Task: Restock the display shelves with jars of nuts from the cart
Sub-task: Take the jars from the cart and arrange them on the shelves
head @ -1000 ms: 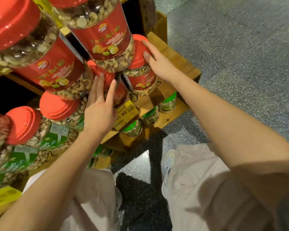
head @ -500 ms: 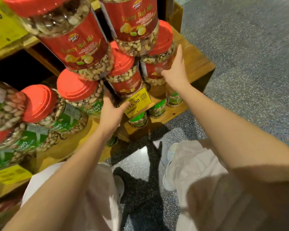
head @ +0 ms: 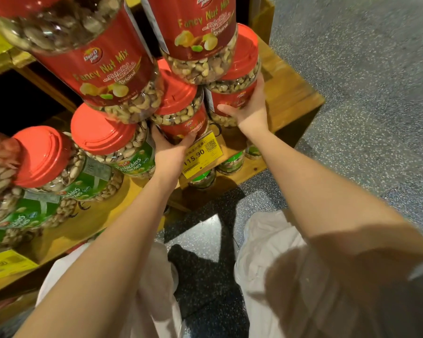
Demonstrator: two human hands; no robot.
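Red-lidded jars of Fancy Nut Mix stand on a wooden display shelf [head: 291,93]. My left hand [head: 171,150] grips the lower front of one red-label jar [head: 178,111] in the middle of the shelf. My right hand [head: 249,111] holds the jar to its right [head: 237,76], thumb across the label and fingers round the far side. Two bigger Fancy Nut Mix jars [head: 103,69] on the shelf above overhang both and hide part of them. No cart is in view.
Green-label pistachio jars [head: 122,154] with red lids stand left on the same shelf. A yellow price tag [head: 200,154] reading 15.90 hangs on the shelf edge. Green-lidded jars [head: 230,164] sit on the shelf below. Speckled grey floor [head: 364,118] lies to the right; my legs are below.
The camera has come closer to the shelf. My left hand slid from the jar's lid down to its lower front, and my right hand went from the lid to the jar's side, wrapping it.
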